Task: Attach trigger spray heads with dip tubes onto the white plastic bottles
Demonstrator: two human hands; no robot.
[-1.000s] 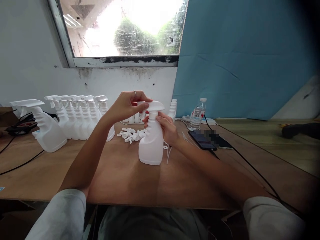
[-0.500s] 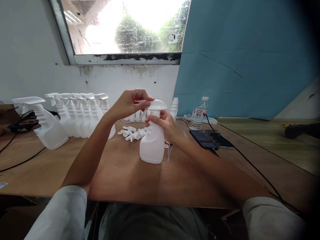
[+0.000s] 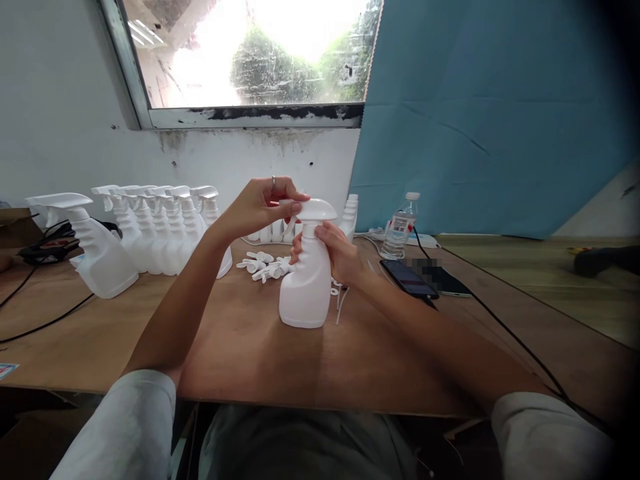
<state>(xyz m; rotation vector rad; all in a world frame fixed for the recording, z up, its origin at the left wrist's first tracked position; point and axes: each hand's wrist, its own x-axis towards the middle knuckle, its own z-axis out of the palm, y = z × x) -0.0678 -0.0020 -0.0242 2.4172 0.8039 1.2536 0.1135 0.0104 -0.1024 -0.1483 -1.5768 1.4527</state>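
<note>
A white spray bottle (image 3: 306, 293) stands upright on the brown table before me, its trigger spray head (image 3: 320, 210) seated on the neck. My left hand (image 3: 273, 203) pinches the nozzle end of that head between thumb and fingers. My right hand (image 3: 340, 250) is wrapped behind the neck, thumb at its right side just under the head and fingertips showing on the left. Behind the bottle lies a small pile of white trigger parts (image 3: 267, 267). Thin dip tubes (image 3: 341, 305) and small white rings (image 3: 334, 291) lie to its right, partly hidden.
Several white spray bottles with heads (image 3: 170, 230) stand in a row at left, one bottle (image 3: 105, 260) nearer me. More white bottles (image 3: 351, 213) are at the back. A water bottle (image 3: 400, 227), phone (image 3: 407, 279) and black cable (image 3: 515, 343) occupy the right.
My right thumb has shifted from across the front of the neck to its right side, and my right fingertips now show at the left. The left hand keeps its pinch.
</note>
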